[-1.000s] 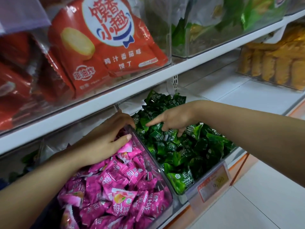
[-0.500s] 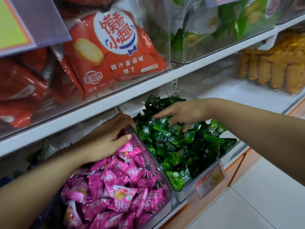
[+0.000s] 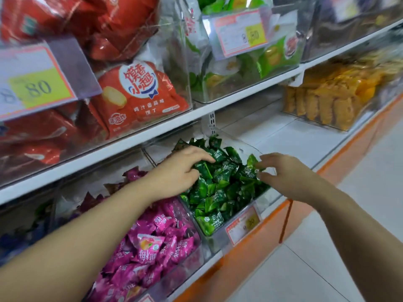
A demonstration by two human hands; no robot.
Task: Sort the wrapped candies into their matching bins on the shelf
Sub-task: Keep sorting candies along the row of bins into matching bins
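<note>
green candies [image 3: 220, 188] are lying heaped beneath both hands; right hand [image 3: 285, 177] fingers [image 3: 261, 160] are pinching a green candy [image 3: 250, 163] at their tips, left hand [image 3: 178, 173] fingers are curving over the heap, hold unclear.
</note>
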